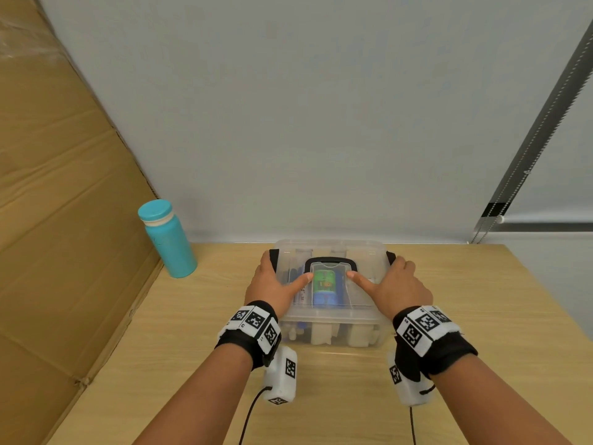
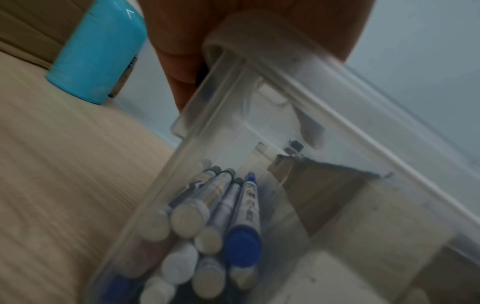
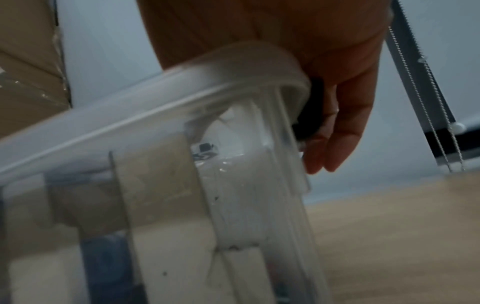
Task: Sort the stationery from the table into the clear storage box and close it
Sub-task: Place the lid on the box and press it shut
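The clear storage box (image 1: 330, 322) stands on the table with its lid (image 1: 364, 293) on and a black handle (image 1: 330, 260) on top. My left hand (image 1: 272, 284) grips the box's left edge: thumb flat on the lid, fingers curled down over the black left latch (image 1: 273, 254). My right hand (image 1: 399, 284) mirrors it on the right latch (image 1: 390, 256). A green-and-blue item (image 1: 324, 289) shows through the lid. Inside the box (image 2: 337, 123) lie several pens (image 2: 187, 222) and a blue marker (image 2: 246, 226). In the right wrist view my fingers (image 3: 337, 127) press the latch (image 3: 311, 111).
A teal bottle (image 1: 167, 239) stands at the table's back left, next to a leaning cardboard sheet (image 1: 64, 220). A wall runs close behind the box. Blind cords (image 1: 545, 123) hang at the right. The wooden table (image 1: 481, 316) stretches right and toward me.
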Demonstrator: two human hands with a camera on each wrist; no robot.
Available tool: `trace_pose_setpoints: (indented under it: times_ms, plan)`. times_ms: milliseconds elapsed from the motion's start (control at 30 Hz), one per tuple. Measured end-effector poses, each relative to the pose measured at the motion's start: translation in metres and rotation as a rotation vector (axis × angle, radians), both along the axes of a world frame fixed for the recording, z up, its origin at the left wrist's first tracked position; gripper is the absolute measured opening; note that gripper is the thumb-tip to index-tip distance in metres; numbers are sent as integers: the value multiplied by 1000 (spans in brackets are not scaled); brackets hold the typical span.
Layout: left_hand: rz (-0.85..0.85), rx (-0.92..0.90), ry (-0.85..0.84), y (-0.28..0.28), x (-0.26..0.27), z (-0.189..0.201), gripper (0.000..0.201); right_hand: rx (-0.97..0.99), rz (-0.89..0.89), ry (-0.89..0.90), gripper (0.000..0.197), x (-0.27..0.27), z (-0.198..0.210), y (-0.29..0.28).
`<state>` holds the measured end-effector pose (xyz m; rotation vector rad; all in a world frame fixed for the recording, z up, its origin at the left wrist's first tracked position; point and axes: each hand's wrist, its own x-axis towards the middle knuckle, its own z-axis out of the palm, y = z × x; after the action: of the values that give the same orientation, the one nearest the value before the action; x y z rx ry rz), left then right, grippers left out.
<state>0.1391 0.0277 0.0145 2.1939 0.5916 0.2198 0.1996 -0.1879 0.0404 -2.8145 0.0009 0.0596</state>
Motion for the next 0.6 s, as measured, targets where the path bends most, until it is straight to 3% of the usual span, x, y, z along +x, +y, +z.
trace_pose_setpoints:
  times_ms: [233, 600]
  plan:
    - [-1, -60, -39, 2, 0, -5, 113, 295, -18, -35, 108, 4, -16, -4]
    - [-13, -43, -71, 5, 5, -15, 109, -128, 114, -56, 105, 2, -10, 1]
